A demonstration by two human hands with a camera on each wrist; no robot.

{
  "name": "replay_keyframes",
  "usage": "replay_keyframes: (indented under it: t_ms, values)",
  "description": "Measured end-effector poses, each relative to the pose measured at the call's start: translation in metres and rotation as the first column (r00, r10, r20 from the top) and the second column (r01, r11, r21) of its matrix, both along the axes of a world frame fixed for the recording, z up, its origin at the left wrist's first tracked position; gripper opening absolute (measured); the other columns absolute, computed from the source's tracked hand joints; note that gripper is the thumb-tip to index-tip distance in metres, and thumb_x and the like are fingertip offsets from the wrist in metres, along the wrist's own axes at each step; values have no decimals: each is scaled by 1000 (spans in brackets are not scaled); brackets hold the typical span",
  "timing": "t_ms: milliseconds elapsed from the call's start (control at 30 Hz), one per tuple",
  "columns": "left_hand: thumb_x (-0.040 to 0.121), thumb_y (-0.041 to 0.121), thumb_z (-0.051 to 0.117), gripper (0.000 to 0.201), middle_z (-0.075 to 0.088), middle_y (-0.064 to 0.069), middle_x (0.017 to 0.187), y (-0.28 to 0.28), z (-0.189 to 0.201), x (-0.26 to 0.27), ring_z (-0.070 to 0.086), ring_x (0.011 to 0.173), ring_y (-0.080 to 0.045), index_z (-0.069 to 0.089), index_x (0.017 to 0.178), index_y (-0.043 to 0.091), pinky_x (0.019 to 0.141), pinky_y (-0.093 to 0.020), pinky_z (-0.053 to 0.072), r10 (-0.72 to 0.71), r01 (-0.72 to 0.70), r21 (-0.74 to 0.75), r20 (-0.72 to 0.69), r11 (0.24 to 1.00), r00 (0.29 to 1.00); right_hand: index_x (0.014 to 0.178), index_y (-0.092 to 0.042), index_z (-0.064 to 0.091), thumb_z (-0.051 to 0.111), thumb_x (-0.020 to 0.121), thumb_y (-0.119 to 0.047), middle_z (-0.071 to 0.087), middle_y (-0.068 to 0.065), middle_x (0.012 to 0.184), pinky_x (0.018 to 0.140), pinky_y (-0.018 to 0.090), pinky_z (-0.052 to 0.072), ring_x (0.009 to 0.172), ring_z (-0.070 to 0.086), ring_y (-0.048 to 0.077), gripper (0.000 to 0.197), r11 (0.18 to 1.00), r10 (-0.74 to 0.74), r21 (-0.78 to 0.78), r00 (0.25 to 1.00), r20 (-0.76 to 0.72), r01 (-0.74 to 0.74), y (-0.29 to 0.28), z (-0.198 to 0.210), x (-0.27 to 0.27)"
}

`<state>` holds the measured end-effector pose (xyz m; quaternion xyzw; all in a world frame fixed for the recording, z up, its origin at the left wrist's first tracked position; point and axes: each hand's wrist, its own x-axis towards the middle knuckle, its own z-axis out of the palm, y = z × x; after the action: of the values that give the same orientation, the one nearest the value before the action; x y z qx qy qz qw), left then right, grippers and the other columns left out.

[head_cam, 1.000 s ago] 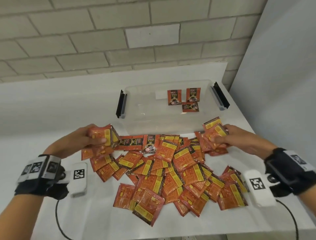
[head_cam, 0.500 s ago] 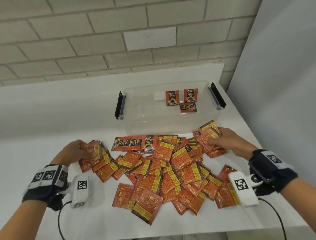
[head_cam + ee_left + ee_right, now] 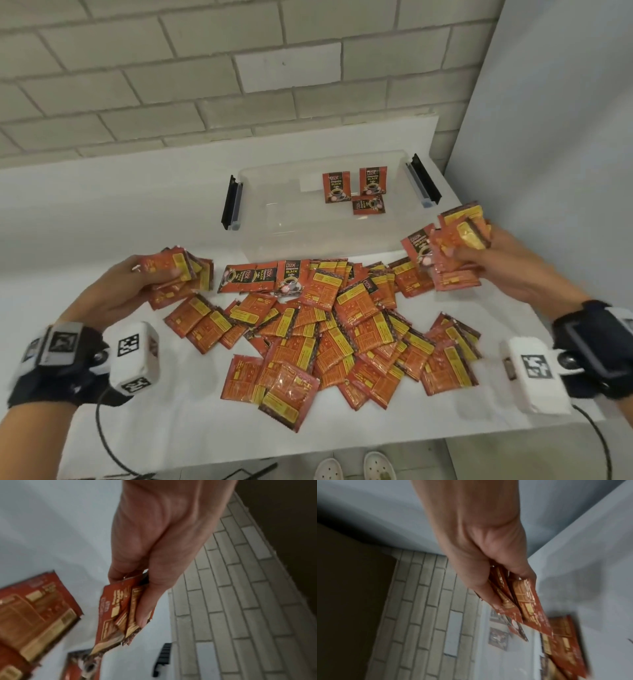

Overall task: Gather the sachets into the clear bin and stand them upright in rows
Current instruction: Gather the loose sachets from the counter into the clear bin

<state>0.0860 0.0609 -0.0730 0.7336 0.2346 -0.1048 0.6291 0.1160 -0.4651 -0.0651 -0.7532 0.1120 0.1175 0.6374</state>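
A big heap of red and yellow sachets (image 3: 342, 329) lies spread over the white table, in front of the clear bin (image 3: 274, 219). Inside the bin, at its far right, two sachets (image 3: 336, 187) stand against the back wall and a third lies flat. My left hand (image 3: 150, 277) grips a small stack of sachets (image 3: 120, 612) at the heap's left edge, thumb on top. My right hand (image 3: 455, 253) holds a fanned bunch of sachets (image 3: 522, 604) lifted above the heap's right end, near the bin's right front corner.
The bin has black latch handles (image 3: 230, 202) on its left and right ends. A brick wall (image 3: 205, 85) runs behind the table and a grey panel (image 3: 555, 137) stands close on the right. The table's front edge (image 3: 342, 455) is near, with shoes below.
My right hand has lifted its bunch of sachets up and to the right off the heap. My left hand has raised its stack slightly at the heap's left edge.
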Motion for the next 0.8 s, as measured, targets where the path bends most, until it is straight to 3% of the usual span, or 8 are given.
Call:
replay_keyframes:
  t_ms: [100, 267, 333, 400, 533, 600, 700, 800]
  values:
    - [81, 12, 62, 45, 66, -18, 120, -6, 17, -14, 65, 107, -29, 58, 125, 5, 80, -34, 58, -37, 37, -181, 6, 983, 999, 113, -8, 60, 97, 32, -39, 74, 13, 101, 69, 32, 60, 91, 72, 30, 93, 987, 145, 75, 988, -54, -141, -11, 26, -38]
    - [69, 15, 85, 60, 68, -19, 115, -30, -7, -43, 66, 104, -33, 59, 121, -1, 81, -35, 58, -131, 113, -141, -120, 983, 984, 120, -13, 51, 76, 78, -8, 69, 12, 105, 68, 26, 57, 86, 71, 22, 50, 900, 369, -114, 874, -316, -421, -6, 1, -105]
    - [64, 13, 81, 57, 72, -17, 103, -42, -26, -51, 70, 92, -31, 62, 116, -1, 77, -36, 59, -107, 112, 36, -131, 993, 986, 127, -18, 42, 76, 81, -18, 46, 4, 118, 71, 16, 51, 92, 61, 15, 56, 757, 360, -411, 849, -386, -508, -3, -18, -117]
    - [55, 22, 81, 59, 74, -14, 95, -47, -43, -54, 69, 88, -30, 66, 109, 6, 81, -39, 55, -56, 80, 227, -108, 971, 993, 135, -21, 29, 74, 82, -28, 26, 1, 120, 74, 13, 48, 100, 48, 15, 69, 657, 326, -557, 858, -397, -507, 1, -30, -120]
    - [41, 42, 92, 66, 74, -6, 93, -43, -51, -48, 70, 87, -28, 69, 98, 22, 91, -48, 52, -20, 63, 366, -121, 929, 993, 137, -12, 33, 74, 80, -34, 31, 9, 124, 87, 25, 45, 115, 42, 23, 73, 608, 220, -683, 912, -345, -405, 9, -37, -112]
    - [52, 33, 91, 53, 73, -8, 92, -45, -48, -46, 70, 85, -29, 67, 97, 19, 87, -48, 54, -24, 51, 384, -74, 922, 997, 130, -12, 39, 77, 78, -30, 34, 8, 122, 79, 27, 47, 111, 45, 22, 68, 660, 173, -667, 934, -313, -346, 11, -36, -104]
    - [68, 17, 85, 42, 71, -10, 95, -52, -42, -42, 68, 85, -27, 63, 104, 15, 77, -40, 55, -35, 34, 372, -2, 928, 999, 113, -13, 45, 82, 73, -14, 51, 7, 113, 61, 32, 59, 91, 63, 22, 54, 839, 111, -497, 964, -241, -221, 9, -34, -93]
    - [71, 16, 82, 39, 70, -7, 94, -51, -40, -39, 67, 86, -26, 63, 105, 15, 70, -31, 51, -74, 74, 354, -13, 932, 997, 102, -16, 47, 81, 73, -7, 65, 8, 98, 64, 41, 61, 79, 70, 25, 45, 903, 60, -404, 975, -215, -145, 1, -28, -82]
